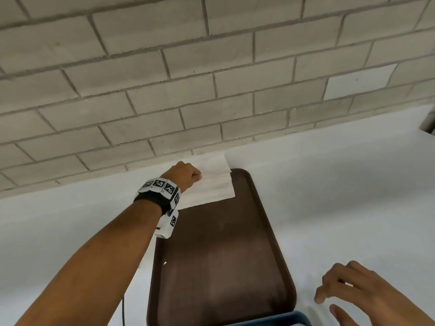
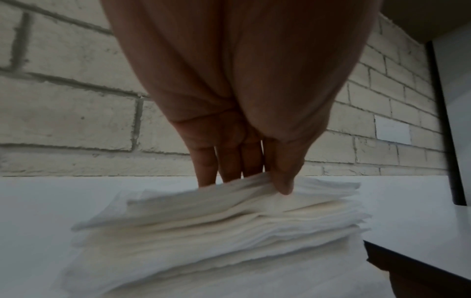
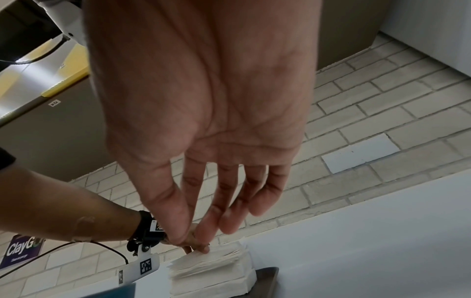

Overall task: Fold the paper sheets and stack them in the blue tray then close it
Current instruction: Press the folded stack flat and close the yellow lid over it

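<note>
White counter (image 1: 329, 184), left hand (image 1: 186, 175) on paper stack (image 1: 211, 184)

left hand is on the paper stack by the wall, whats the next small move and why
Probably lift the top sheets clear of the paper stack and bring them back over the brown tray. The left hand already pinches the upper sheets between thumb and fingers, and the right hand hovers open and empty near the blue tray, seemingly ready to help fold.
</note>
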Available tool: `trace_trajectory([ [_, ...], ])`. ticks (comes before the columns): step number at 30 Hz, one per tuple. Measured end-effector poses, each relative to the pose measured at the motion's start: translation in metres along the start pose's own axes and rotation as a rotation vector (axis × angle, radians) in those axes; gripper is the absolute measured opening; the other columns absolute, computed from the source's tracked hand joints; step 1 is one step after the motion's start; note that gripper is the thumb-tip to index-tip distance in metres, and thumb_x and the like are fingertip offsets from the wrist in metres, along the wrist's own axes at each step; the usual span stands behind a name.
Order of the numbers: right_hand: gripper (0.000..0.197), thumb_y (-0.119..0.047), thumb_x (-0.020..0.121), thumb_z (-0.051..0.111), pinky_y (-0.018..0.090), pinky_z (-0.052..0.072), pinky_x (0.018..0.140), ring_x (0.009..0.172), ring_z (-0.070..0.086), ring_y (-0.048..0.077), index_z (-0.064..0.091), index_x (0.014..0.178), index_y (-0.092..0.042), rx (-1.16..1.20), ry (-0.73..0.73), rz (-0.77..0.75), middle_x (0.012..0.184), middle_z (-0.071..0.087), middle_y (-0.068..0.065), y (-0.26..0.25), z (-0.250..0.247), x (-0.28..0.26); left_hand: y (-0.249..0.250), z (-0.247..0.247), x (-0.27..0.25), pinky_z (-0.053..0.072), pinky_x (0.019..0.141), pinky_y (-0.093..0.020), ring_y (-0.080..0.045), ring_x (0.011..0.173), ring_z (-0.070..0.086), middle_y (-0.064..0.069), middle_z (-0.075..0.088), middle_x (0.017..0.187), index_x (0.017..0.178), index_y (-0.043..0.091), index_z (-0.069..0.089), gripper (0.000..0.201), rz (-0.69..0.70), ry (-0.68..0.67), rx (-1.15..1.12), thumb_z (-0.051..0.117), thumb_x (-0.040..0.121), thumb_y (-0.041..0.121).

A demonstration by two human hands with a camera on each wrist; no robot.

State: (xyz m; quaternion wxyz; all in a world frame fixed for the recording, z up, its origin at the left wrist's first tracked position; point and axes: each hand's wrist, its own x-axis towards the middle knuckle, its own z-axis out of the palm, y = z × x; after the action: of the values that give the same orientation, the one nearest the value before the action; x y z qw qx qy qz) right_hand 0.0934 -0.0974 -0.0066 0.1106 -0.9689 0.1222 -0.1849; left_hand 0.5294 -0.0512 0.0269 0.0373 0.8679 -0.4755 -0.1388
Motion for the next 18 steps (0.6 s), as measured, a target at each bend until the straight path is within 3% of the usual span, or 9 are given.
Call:
trace_trajectory([
  [4, 0.030, -0.043, 0.099, 0.024, 0.017, 0.040, 0.056, 0.076, 0.041, -0.004, 0.053, 0.095, -0.050, -0.021, 0.021, -0.022, 0.092, 0.046, -0.025, 0.001, -0.002, -0.002, 0.000, -0.002, 0.006, 0.046, 0.075, -0.032, -0.024, 0.075, 0.057, -0.005, 0.057, 0.089, 0.115, 0.015, 0.071, 0.033, 0.000, 0.074, 0.029, 0.042, 0.109, 0.030],
  [7, 0.030, -0.043, 0.098, 0.024, 0.015, 0.040, 0.053, 0.076, 0.041, -0.004, 0.052, 0.095, -0.050, -0.028, 0.015, -0.018, 0.091, 0.047, -0.025, 0.001, -0.004, -0.001, 0.000, -0.002, 0.002, 0.045, 0.074, -0.031, -0.022, 0.070, 0.058, -0.009, 0.066, 0.085, 0.106, 0.019, 0.073, 0.028, 0.014, 0.040, -0.008, 0.047, 0.107, 0.029],
  [9, 0.031, -0.042, 0.099, 0.023, 0.018, 0.039, 0.060, 0.077, 0.040, -0.004, 0.052, 0.095, -0.050, -0.030, 0.016, -0.025, 0.092, 0.046, -0.025, 0.002, -0.002, -0.001, 0.002, -0.002, -0.003, 0.046, 0.080, -0.029, -0.026, 0.088, 0.067, -0.012, 0.073, 0.110, 0.120, 0.015, 0.073, 0.031, 0.013, 0.004, -0.022, 0.050, 0.106, 0.031],
  [11, 0.031, -0.042, 0.100, 0.022, 0.020, 0.037, 0.066, 0.077, 0.039, -0.004, 0.051, 0.096, -0.050, -0.034, 0.012, -0.035, 0.093, 0.045, -0.025, 0.002, 0.001, -0.002, 0.001, -0.002, -0.003, 0.047, 0.087, -0.028, -0.027, 0.107, 0.067, -0.009, 0.070, 0.126, 0.129, 0.016, 0.069, 0.035, -0.008, -0.006, -0.033, 0.052, 0.105, 0.034],
  [15, 0.032, -0.041, 0.099, 0.020, 0.016, 0.035, 0.060, 0.076, 0.039, -0.004, 0.050, 0.096, -0.051, -0.045, -0.013, -0.038, 0.092, 0.045, -0.025, 0.000, 0.003, -0.002, -0.004, -0.004, 0.005, 0.047, 0.092, -0.030, -0.026, 0.117, 0.064, -0.006, 0.067, 0.135, 0.129, 0.019, 0.070, 0.035, -0.025, -0.024, -0.028, 0.056, 0.103, 0.038],
  [18, 0.032, -0.038, 0.098, 0.019, 0.011, 0.033, 0.051, 0.075, 0.040, -0.004, 0.050, 0.097, -0.050, -0.058, -0.021, -0.040, 0.091, 0.045, -0.024, -0.004, 0.000, -0.001, -0.006, -0.001, 0.010, 0.047, 0.086, -0.029, -0.026, 0.109, 0.067, -0.006, 0.070, 0.128, 0.123, 0.015, 0.073, 0.033, -0.016, -0.005, -0.039, 0.055, 0.104, 0.034],
])
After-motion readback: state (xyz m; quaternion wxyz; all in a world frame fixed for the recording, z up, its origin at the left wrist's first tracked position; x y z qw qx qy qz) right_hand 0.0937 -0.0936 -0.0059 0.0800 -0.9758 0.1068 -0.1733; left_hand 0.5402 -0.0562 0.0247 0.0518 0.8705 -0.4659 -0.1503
